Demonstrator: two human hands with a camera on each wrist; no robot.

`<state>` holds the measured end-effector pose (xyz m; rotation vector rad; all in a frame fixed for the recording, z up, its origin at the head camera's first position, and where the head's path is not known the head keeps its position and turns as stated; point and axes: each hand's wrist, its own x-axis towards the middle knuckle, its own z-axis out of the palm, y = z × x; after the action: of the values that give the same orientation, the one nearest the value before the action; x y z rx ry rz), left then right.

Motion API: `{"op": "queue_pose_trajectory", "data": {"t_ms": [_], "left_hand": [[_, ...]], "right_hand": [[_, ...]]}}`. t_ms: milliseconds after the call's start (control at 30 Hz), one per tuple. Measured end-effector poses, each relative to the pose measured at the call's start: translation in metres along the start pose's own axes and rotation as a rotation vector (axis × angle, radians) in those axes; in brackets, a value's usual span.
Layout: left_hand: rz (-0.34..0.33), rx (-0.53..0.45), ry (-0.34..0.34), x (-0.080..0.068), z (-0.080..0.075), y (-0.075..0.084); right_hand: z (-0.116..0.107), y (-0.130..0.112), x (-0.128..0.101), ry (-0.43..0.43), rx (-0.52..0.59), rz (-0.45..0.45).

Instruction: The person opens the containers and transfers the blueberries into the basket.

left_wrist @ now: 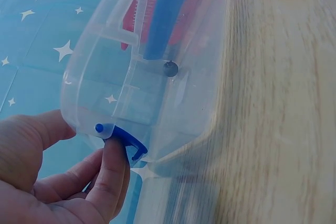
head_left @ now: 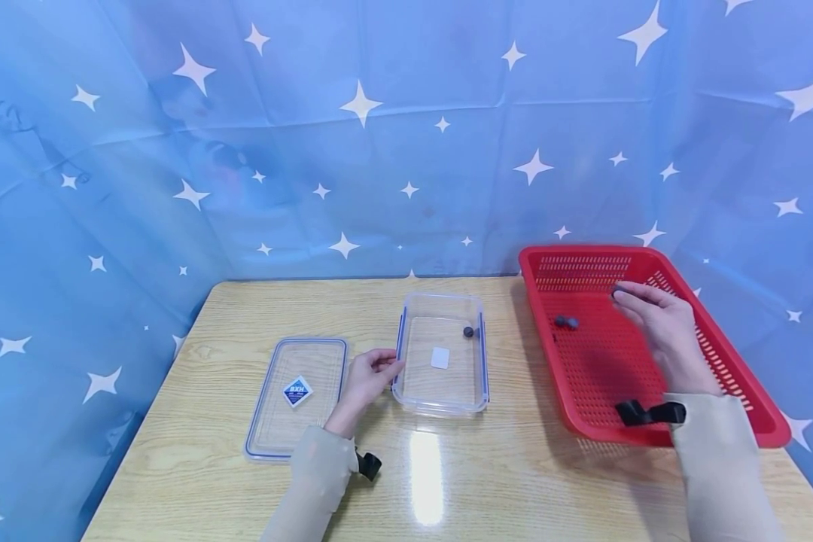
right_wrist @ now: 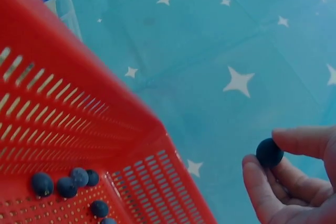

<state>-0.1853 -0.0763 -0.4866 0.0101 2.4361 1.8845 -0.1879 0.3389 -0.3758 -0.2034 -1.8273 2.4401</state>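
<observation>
My right hand [head_left: 667,331] is over the red basket [head_left: 650,432] and pinches a blueberry [right_wrist: 269,152] between thumb and fingertips. Several more blueberries [right_wrist: 67,187] lie on the basket's floor. With thumb and fingers, my left hand [head_left: 369,376] grips the left edge of a clear plastic container [head_left: 423,391]. In the left wrist view the fingers are at its blue latch [left_wrist: 128,140], which is swung outward. One blueberry [left_wrist: 170,68] sits inside the container, near its right wall in the head view.
Left of the left hand, a clear lid [head_left: 278,433] with a blue seal and a diamond label lies flat on the wooden table [head_left: 196,421]. A blue curtain with white stars [head_left: 406,135] hangs behind the table. Black straps [head_left: 650,412] circle both wrists.
</observation>
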Motion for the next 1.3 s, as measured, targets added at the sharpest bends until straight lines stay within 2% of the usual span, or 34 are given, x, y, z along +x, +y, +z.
{"op": "queue_pose_trajectory", "data": {"t_ms": [167,533,1067,1300], "left_hand": [[0.004,0.011,0.002,0.000,0.000,-0.001],[-0.003,0.017,0.000,0.000,0.000,0.000],[-0.002,-0.013,-0.003,0.001,0.000,-0.002],[0.010,0.000,0.008,-0.001,0.000,0.003]], "right_hand": [[-0.007,0.003,0.001,0.010,0.036,0.023],[-0.017,0.008,0.001,0.026,-0.057,0.099],[-0.018,0.010,0.002,0.022,-0.062,0.112],[-0.018,0.011,0.003,0.044,-0.037,0.093]]}}
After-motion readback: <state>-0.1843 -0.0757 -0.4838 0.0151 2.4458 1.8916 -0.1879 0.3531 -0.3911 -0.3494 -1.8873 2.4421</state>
